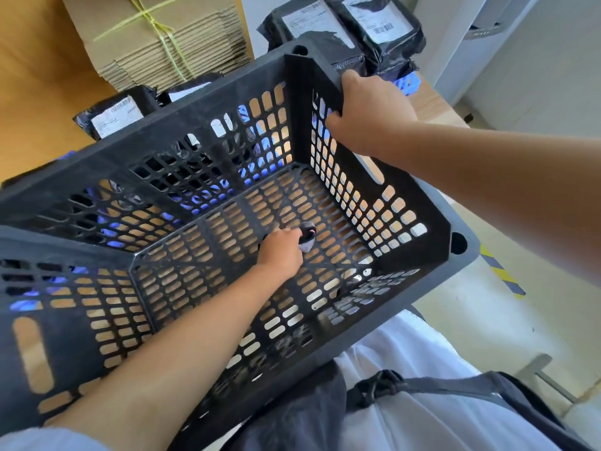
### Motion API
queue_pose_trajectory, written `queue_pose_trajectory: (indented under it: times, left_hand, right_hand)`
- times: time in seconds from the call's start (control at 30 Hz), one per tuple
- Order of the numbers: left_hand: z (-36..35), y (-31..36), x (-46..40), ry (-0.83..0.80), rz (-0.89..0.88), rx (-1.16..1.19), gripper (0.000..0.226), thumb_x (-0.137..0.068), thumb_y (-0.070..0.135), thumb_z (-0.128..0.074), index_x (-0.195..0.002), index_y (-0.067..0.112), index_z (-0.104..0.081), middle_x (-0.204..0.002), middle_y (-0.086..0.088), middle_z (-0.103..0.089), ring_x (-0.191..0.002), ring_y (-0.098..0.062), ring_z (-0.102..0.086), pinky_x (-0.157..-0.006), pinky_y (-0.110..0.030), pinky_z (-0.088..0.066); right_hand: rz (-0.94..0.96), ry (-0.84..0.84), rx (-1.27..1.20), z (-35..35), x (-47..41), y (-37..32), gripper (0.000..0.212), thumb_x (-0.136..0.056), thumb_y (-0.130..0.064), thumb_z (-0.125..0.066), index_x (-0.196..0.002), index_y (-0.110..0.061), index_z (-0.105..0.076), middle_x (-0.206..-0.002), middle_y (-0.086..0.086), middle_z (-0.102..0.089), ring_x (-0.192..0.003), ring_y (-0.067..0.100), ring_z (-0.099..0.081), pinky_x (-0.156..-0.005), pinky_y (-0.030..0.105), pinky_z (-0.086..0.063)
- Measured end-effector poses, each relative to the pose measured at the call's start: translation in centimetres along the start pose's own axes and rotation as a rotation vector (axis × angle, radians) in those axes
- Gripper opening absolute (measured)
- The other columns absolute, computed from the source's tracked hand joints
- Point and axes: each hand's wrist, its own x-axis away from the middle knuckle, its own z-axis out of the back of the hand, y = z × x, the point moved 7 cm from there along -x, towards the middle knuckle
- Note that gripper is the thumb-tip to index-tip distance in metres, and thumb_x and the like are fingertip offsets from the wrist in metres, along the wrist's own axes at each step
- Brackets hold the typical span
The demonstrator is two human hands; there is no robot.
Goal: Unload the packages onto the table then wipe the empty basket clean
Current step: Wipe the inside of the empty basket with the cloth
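Note:
A black perforated plastic basket (374, 177) fills the middle of the view and holds no packages. My left hand (281, 250) reaches down to its slotted floor and grips a small dark cloth (307, 237) pressed against the bottom. My right hand (364, 109) grips the far right rim of the basket, fingers curled over the edge. Black plastic mailer packages (374, 24) with white labels lie on the wooden table (426, 102) beyond the basket, and another package (110, 117) lies at the left.
A tied bundle of flat cardboard boxes (156, 37) is stacked at the back left. A blue crate (408, 83) shows behind the basket. Pale floor with a yellow-and-grey striped strip (502, 271) lies to the right. My white clothing and dark apron are below.

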Motion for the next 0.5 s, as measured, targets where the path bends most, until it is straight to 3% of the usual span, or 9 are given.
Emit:
queue_pose_trajectory:
  times: [0.23, 0.4, 0.5]
  left_hand:
    - [-1.6, 2.1, 2.6, -0.136, -0.012, -0.090, 0.029, -0.095, 0.010, -0.052, -0.123, 0.012, -0.061, -0.119, -0.012, -0.063, -0.112, -0.030, -0.058, -0.090, -0.037, -0.052]
    - [-3.3, 4.3, 4.7, -0.270, -0.099, -0.060, 0.033, -0.096, 0.011, -0.050, -0.127, 0.012, -0.060, -0.120, -0.014, -0.062, -0.113, -0.032, -0.056, -0.077, -0.034, -0.045]
    - [-2.5, 4.1, 4.2, -0.331, -0.124, 0.054, 0.020, -0.092, 0.013, -0.054, -0.108, 0.011, -0.065, -0.108, -0.013, -0.067, -0.102, -0.031, -0.061, -0.074, -0.033, -0.047]
  right_hand:
    - [-0.005, -0.007, -0.007, 0.0, 0.1, 0.0, 0.020, -0.094, -0.025, -0.051, -0.105, -0.009, -0.046, -0.087, 0.008, -0.050, -0.079, 0.030, -0.048, -0.068, 0.036, -0.035]
    - [-0.013, -0.007, -0.013, 0.0, 0.0, 0.0, 0.026, -0.093, -0.025, -0.051, -0.113, -0.008, -0.049, -0.089, 0.008, -0.050, -0.080, 0.030, -0.048, -0.069, 0.036, -0.037]
    - [-0.012, -0.011, -0.031, -0.1, 0.0, 0.1, 0.026, -0.093, -0.026, -0.051, -0.112, -0.008, -0.049, -0.089, 0.007, -0.051, -0.080, 0.029, -0.050, -0.069, 0.036, -0.038]
